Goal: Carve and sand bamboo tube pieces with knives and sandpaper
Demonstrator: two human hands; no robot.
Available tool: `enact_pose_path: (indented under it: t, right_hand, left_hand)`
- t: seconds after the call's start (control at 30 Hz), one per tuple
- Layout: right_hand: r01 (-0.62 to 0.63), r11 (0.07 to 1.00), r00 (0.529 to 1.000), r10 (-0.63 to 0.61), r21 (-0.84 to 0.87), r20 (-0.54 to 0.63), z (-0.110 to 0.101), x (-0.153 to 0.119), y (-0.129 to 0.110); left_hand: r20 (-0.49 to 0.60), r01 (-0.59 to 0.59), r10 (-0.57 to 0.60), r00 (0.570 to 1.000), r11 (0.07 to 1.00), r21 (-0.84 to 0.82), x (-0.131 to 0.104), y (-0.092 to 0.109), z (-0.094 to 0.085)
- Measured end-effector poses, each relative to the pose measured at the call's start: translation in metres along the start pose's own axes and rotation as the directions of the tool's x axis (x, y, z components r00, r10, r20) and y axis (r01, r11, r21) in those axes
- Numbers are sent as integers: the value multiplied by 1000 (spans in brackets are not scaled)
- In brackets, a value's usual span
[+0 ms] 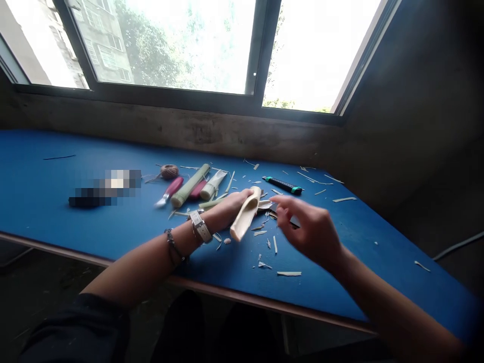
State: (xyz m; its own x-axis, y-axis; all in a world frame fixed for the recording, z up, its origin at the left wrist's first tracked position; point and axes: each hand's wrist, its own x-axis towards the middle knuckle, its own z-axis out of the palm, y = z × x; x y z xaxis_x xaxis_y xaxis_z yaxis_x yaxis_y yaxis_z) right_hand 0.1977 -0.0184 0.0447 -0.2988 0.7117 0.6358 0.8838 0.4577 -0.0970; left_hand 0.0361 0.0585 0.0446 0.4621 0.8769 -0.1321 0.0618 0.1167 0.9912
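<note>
My left hand, a watch on its wrist, is closed around the back end of a cut bamboo piece. The bamboo is held tilted above the table, and its hollowed, open side shows. To its right is my right hand, with its fingers curled in and its fingertips close to a pale sliver beside the bamboo. Whatever those fingers grip, if anything, I cannot make out. Behind the bamboo lies a black and green utility knife. Bamboo shavings are scattered around both hands.
Left of centre on the blue table lie a green bamboo tube, a shorter bamboo piece, a tool with a dark pink handle and a ball of twine. A blurred-out object lies farther left. A window stands behind.
</note>
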Motion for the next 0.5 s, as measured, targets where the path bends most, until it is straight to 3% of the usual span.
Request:
enact_pose_path:
  t: [0.07,0.13,0.2,0.27,0.33,0.4,0.5]
  right_hand:
    - [-215,953,975,222,213,-10,-3,7,22]
    - [-411,826,912,371,385,177,-3,13,42]
    - [-529,646,844,328,550,426,1,15,56]
    - [-580,443,801,160,683,577,7,14,63]
    - [-588,250,804,76,769,589,14,12,65]
    - [-554,113,831,145,825,538,19,10,65]
    - [-524,79,838,227,848,496,18,9,65]
  left_hand:
    - [95,74,-73,993,997,-9,-6,7,-3]
    - [181,79,-69,981,996,-46,-12,11,-4]
    - [287,82,-46,957,990,-115,-16,11,-5]
    - [407,91,-7,913,978,-186,-16,9,-7]
    - [518,112,34,855,962,-248,-11,4,-10]
    - [591,177,48,805,932,-317,-4,2,-13]
    - [666,272,55,744,885,-377,1,2,-14]
